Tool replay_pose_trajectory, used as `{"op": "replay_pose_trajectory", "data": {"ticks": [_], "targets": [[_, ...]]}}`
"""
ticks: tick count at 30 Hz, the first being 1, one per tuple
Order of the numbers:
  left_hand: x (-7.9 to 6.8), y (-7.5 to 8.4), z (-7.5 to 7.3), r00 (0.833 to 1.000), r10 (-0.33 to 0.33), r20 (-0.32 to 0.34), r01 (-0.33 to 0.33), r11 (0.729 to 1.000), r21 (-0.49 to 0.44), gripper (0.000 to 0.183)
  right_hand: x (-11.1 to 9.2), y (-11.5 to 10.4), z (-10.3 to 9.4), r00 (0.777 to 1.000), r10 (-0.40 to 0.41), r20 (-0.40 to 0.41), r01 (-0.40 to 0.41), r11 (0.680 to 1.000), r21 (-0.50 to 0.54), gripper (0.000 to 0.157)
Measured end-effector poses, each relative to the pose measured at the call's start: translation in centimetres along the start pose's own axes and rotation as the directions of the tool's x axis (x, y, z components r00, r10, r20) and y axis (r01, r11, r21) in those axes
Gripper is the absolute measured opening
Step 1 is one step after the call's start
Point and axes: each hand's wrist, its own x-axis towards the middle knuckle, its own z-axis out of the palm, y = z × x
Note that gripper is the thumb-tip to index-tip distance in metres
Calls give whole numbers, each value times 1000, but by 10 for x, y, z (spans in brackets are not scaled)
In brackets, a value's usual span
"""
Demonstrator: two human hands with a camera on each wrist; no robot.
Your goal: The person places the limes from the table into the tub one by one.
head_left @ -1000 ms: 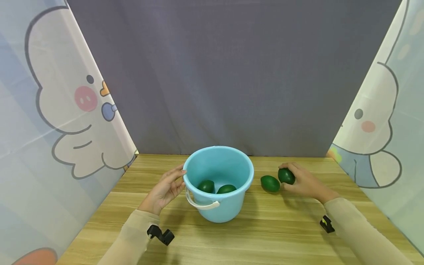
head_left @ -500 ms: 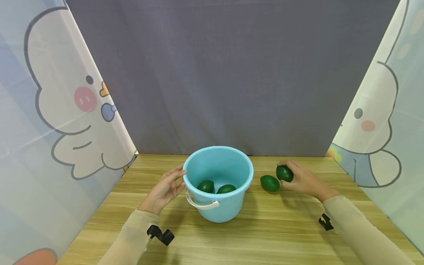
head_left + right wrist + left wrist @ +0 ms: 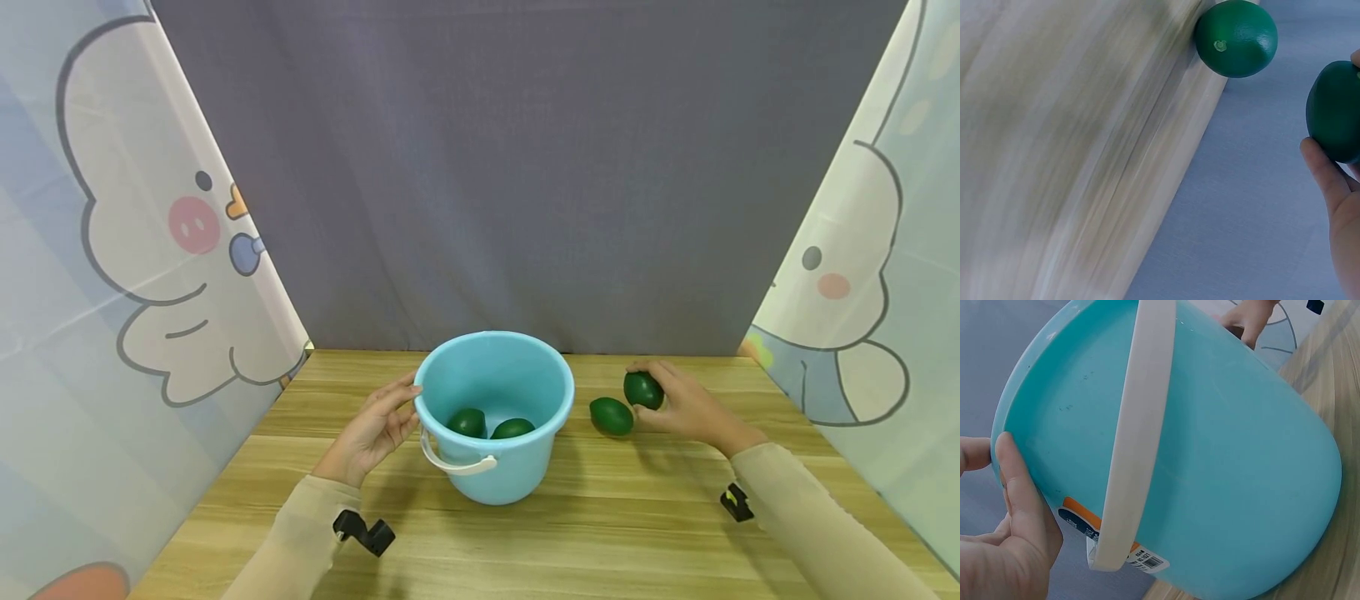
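Note:
In the head view a light blue bucket point(image 3: 487, 467) stands upright on the wooden table, with two dark green limes point(image 3: 467, 422) lying inside. My left hand point(image 3: 378, 429) holds its rim at the left side; in the left wrist view the thumb point(image 3: 1019, 487) lies against the outer wall just under the rim. To the right of the bucket, my right hand point(image 3: 686, 412) grips another green lime point(image 3: 642, 391) between thumb and fingers, seemingly just off the table. One more lime point(image 3: 611, 416) lies on the table beside it, at its left.
The bucket's white handle point(image 3: 461, 467) hangs down at its front left. A grey curtain point(image 3: 525, 183) closes off the table's point(image 3: 637, 533) back edge. Cartoon-printed cloths point(image 3: 187, 333) flank both sides. Each sleeve carries a small black mount point(image 3: 363, 532).
My right hand, with the lime in its grip, has shifted slightly left and up. The left hand, the bucket and the other limes keep their places.

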Motion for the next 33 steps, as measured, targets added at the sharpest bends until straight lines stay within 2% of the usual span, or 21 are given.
{"op": "replay_pose_trajectory", "data": {"ticks": [33], "targets": [[0, -1, -1, 1000, 5, -4, -5, 1000, -6, 59, 8, -11, -9, 1000, -27, -9, 27, 1000, -12, 59]]}}
